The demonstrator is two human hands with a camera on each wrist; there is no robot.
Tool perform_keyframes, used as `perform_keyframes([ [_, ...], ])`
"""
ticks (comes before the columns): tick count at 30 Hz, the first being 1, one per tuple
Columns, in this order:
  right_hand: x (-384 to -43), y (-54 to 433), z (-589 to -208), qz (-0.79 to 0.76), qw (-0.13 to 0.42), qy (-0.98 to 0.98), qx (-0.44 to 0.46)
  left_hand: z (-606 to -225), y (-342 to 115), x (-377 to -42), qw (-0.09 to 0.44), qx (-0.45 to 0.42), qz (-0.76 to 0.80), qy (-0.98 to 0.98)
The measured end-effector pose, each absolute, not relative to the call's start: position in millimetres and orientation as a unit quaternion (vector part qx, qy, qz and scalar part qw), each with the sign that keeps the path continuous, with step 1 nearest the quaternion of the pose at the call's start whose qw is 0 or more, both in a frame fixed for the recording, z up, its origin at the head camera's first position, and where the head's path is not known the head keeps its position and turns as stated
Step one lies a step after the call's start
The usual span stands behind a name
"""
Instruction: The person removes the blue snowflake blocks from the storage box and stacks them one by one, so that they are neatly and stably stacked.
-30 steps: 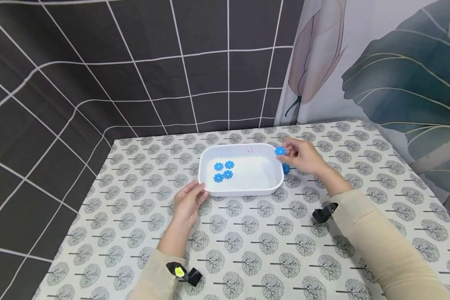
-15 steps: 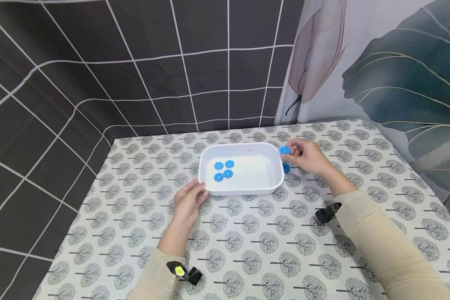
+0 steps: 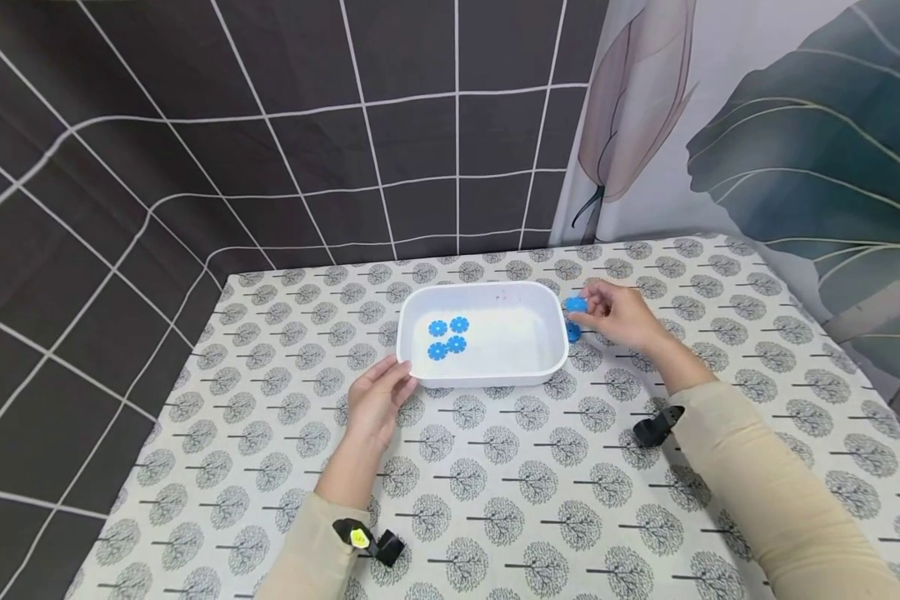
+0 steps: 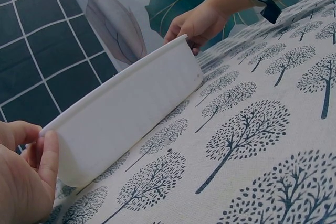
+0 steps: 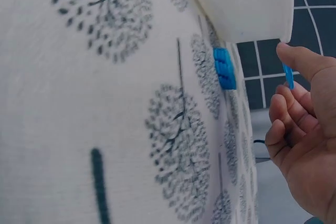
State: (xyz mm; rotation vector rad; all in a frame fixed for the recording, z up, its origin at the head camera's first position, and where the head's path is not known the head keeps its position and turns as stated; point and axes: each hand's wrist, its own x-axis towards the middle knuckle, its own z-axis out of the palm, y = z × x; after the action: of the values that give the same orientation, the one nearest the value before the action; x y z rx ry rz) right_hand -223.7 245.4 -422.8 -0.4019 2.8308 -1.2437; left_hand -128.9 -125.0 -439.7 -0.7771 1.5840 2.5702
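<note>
A white rectangular tray [image 3: 487, 380] stands on the table. My left hand [image 3: 375, 404] grips its near left corner, thumb and fingers at the rim, as the left wrist view also shows. Inside, towards the left end, lie several flat blue notched discs [image 3: 438, 328], flower-shaped with a pale centre dot. Just beyond the right end of the tray, my right hand [image 3: 624, 318] pinches another blue notched disc [image 3: 575, 305] between thumb and fingers. In the right wrist view this disc [image 5: 288, 76] is seen edge-on. A short stack of blue discs [image 5: 224, 68] sits on the tablecloth below it, beside the tray.
The tablecloth [image 3: 495, 517] is white with a printed tree pattern. Behind the table hangs a dark cloth [image 3: 405, 142] with white grid lines. To the right is a curtain [image 3: 795, 167] with large leaf and petal prints. Small reddish specks mark the tray's far inner wall.
My right hand has moved a little to the right with the pinched disc, from over the tray's right rim to just outside it. The left hand and tray stay in place.
</note>
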Motion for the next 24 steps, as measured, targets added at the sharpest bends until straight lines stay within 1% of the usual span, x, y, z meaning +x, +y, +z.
perform_keyframes([
  [6,-223.6,247.1,-432.2,-0.386,0.017,0.914,-0.128,-439.5,-125.3,-128.8,0.009,-0.25,0.826,0.506],
  [16,-223.3,248.3,-439.3,-0.369,0.045,0.917,-0.146,-440.5,-125.4,-130.3,0.012,-0.251,0.824,0.508],
  [24,-224.6,247.1,-445.3,-0.353,0.034,0.919,-0.172,-439.6,-125.1,-129.5,0.011,-0.252,0.825,0.506],
])
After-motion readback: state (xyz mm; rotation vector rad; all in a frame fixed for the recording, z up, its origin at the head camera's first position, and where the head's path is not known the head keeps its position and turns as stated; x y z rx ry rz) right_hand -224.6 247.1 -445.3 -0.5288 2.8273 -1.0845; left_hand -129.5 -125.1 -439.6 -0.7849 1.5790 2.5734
